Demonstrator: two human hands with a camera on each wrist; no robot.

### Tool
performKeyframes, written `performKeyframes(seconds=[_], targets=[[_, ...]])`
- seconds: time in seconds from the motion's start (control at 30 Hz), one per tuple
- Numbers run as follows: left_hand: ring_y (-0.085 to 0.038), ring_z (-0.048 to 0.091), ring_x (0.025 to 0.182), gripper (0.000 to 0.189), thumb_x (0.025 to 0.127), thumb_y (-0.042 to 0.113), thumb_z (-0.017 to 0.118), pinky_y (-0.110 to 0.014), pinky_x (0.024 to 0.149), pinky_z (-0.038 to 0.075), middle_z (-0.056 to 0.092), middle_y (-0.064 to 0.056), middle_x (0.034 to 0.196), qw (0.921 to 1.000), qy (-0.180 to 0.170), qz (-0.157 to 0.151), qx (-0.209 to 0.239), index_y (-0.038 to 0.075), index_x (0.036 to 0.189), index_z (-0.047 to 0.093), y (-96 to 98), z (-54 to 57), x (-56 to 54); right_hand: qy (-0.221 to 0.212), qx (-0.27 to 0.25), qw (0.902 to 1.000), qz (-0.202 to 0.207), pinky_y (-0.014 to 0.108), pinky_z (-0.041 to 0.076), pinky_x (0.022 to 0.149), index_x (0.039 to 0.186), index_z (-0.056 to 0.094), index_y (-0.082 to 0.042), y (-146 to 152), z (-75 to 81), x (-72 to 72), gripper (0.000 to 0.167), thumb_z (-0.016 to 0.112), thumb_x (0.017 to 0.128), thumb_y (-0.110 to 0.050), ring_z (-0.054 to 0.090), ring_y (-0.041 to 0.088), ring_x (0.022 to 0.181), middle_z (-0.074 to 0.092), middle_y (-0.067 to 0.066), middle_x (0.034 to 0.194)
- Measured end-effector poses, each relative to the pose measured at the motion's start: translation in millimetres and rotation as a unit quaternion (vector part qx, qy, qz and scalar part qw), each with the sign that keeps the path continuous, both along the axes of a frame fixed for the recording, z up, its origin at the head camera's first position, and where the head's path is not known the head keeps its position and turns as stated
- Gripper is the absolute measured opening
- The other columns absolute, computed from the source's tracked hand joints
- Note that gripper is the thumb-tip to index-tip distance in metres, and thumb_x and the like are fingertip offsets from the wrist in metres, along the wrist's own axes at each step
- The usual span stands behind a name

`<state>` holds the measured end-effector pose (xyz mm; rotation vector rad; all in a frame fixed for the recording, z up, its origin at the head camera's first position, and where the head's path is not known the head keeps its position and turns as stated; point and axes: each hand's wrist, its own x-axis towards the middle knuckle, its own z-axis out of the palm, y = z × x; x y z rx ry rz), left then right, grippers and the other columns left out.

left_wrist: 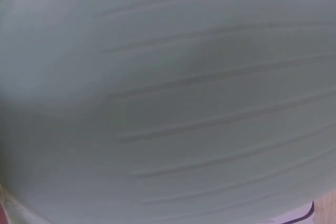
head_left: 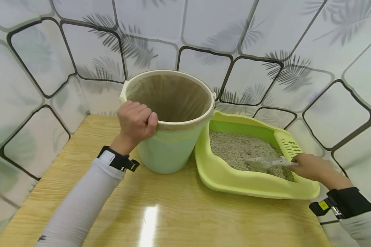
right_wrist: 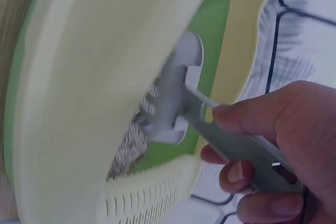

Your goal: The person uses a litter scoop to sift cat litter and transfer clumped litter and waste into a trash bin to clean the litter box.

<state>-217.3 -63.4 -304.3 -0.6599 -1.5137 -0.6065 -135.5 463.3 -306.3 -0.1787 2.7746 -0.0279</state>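
Note:
My left hand grips the front left rim of a pale green trash can that has a clear liner bag. In the left wrist view the ribbed side of the can fills almost everything. My right hand holds a grey slotted litter scoop by its handle. The scoop's head is low over the grey litter in a yellow-green litter box. In the right wrist view thumb and fingers wrap the scoop handle, and the box wall hides part of the litter.
Both containers stand side by side on a wood-grain table, the box to the right of the can. A patterned curtain-like wall rises close behind them and along both sides. The box has a perforated panel at its right end.

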Motion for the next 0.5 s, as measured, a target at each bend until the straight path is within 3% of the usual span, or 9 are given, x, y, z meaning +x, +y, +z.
performKeyframes(seconds=[0.2, 0.27, 0.4, 0.5], targets=[[-0.021, 0.024, 0.041, 0.038, 0.08, 0.019, 0.042, -0.034, 0.048, 0.02, 0.028, -0.003, 0.042, 0.9998, -0.014, 0.01, -0.013, 0.009, 0.045, 0.03, -6.0, -5.6, -4.9, -0.019, -0.019, 0.9995, 0.016, 0.025, 0.024, 0.049, 0.057, 0.046, -0.018, -25, -18.0, -19.6, 0.032, 0.055, 0.087, -0.018, 0.026, 0.008, 0.048, 0.031, -0.007, 0.053], [-0.021, 0.024, 0.041, 0.038, 0.081, 0.019, 0.042, -0.034, 0.047, 0.021, 0.027, -0.003, 0.042, 0.9997, -0.015, 0.012, -0.015, 0.009, 0.045, 0.03, -6.2, -6.7, -5.2, -0.03, -0.023, 0.999, 0.024, 0.024, 0.023, 0.05, 0.056, 0.04, -0.02, -28, -21.9, -30.7, 0.035, 0.054, 0.087, -0.015, 0.023, 0.007, 0.048, 0.028, -0.008, 0.052], [-0.02, 0.022, 0.041, 0.039, 0.08, 0.019, 0.042, -0.033, 0.047, 0.019, 0.026, -0.003, 0.043, 0.9998, -0.012, 0.012, -0.015, 0.009, 0.045, 0.029, -5.3, -6.9, -4.1, -0.075, -0.019, 0.9966, 0.028, 0.024, 0.025, 0.051, 0.057, 0.044, -0.02, -28, -22.7, -57.1, 0.033, 0.053, 0.088, -0.012, 0.025, 0.006, 0.049, 0.03, -0.008, 0.054], [-0.019, 0.021, 0.041, 0.038, 0.08, 0.019, 0.041, -0.033, 0.047, 0.018, 0.025, -0.002, 0.043, 0.9998, -0.007, 0.013, -0.013, 0.009, 0.045, 0.028, -4.7, -6.3, -1.9, -0.084, -0.005, 0.9961, 0.025, 0.024, 0.027, 0.053, 0.059, 0.046, -0.018, -28, -20.6, -76.9, 0.029, 0.052, 0.087, -0.012, 0.028, 0.007, 0.051, 0.032, -0.008, 0.056]])
